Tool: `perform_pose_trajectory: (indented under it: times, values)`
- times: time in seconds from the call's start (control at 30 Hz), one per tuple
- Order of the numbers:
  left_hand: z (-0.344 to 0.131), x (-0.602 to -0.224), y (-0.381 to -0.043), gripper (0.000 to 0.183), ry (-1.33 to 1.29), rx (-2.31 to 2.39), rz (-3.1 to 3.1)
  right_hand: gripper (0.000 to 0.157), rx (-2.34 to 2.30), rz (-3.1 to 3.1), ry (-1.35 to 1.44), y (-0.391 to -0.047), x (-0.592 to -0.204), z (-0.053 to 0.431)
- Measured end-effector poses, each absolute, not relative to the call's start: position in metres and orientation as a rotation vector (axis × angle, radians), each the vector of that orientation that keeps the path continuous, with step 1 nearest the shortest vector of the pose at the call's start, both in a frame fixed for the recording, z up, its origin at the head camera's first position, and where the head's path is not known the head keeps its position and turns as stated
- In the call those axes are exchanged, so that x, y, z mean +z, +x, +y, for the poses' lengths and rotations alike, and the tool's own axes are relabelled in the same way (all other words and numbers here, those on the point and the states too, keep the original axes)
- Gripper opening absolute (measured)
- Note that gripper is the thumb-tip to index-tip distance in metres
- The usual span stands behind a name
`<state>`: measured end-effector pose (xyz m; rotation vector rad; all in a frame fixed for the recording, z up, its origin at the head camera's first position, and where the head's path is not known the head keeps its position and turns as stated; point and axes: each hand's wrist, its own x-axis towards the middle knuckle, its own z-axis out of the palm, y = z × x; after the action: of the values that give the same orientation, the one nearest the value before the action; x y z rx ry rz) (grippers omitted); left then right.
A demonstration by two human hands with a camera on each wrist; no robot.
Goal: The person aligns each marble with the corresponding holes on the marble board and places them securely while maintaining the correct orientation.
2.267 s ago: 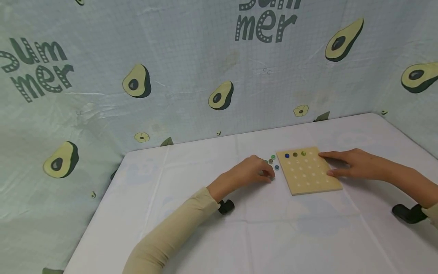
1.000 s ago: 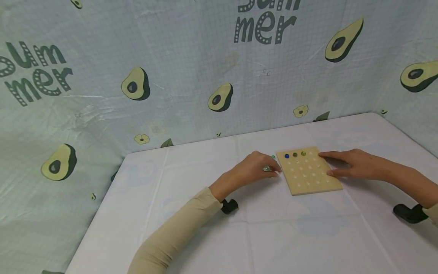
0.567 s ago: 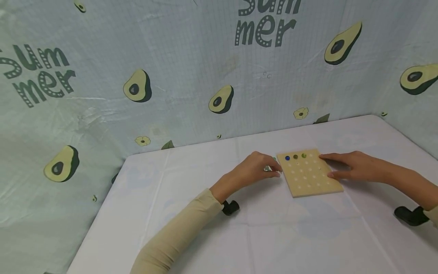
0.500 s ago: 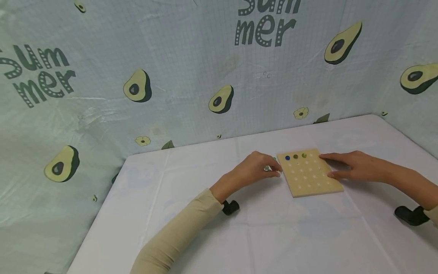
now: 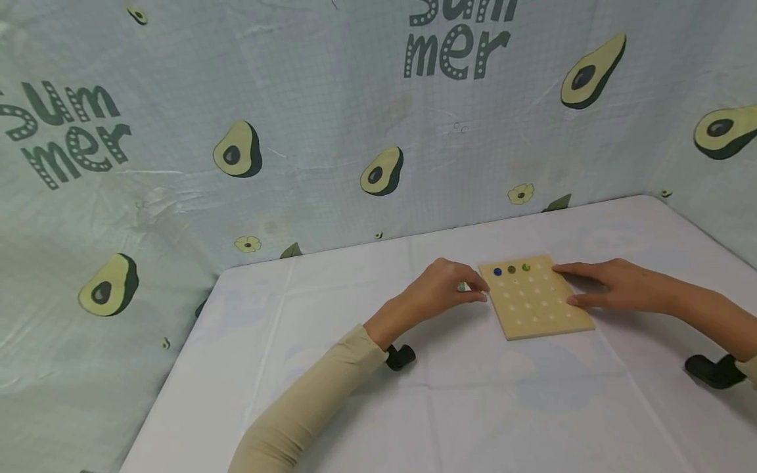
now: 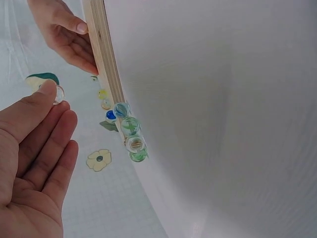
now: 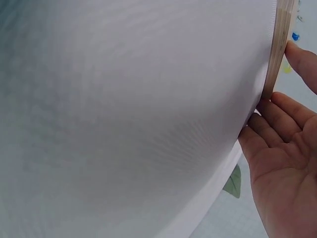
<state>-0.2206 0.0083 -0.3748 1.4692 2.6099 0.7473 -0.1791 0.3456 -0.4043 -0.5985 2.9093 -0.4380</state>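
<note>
My left hand [image 5: 440, 288] is at the left edge of a square wooden board [image 5: 541, 302] with rows of small hollows. In the left wrist view its thumb and forefinger pinch a clear glass marble [image 6: 59, 94]; the other fingers are loosely bent. My right hand [image 5: 629, 286] rests against the board's right side, thumb and fingertips spread along the edge. Along the back row sit a blue marble [image 5: 497, 271], a brownish marble [image 5: 511, 269] and a yellow-green marble [image 5: 526, 267]. Several loose marbles [image 6: 131, 126] lie beside the board's left edge, mostly hidden by my left hand in the head view.
A white cloth covers the table [image 5: 473, 407], which ends at a hanging sheet [image 5: 307, 131] printed with avocados and lettering. Black wrist camera mounts [image 5: 401, 357] hang under both wrists.
My left hand has moved right from the loose marbles to the board's left edge, and since about a second ago it has barely shifted. My right hand and the board stay in place.
</note>
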Motion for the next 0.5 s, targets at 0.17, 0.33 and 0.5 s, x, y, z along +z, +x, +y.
perform_pose_trajectory:
  times: [0.17,0.33,0.5]
  values:
    - [0.0109,-0.3752,-0.2217,0.02,1.465,0.755,2.629,0.073,-0.419,2.919,-0.595,-0.18,-0.4045,0.3462]
    - [0.0137,-0.3769,-0.2225,0.021,1.503,0.752,2.635,0.074,-0.413,2.916,-0.584,-0.1805,-0.4059,0.3463]
    - [0.0143,-0.377,-0.2222,0.021,1.533,0.754,2.631,0.074,-0.423,2.912,-0.573,-0.1791,-0.4066,0.3452]
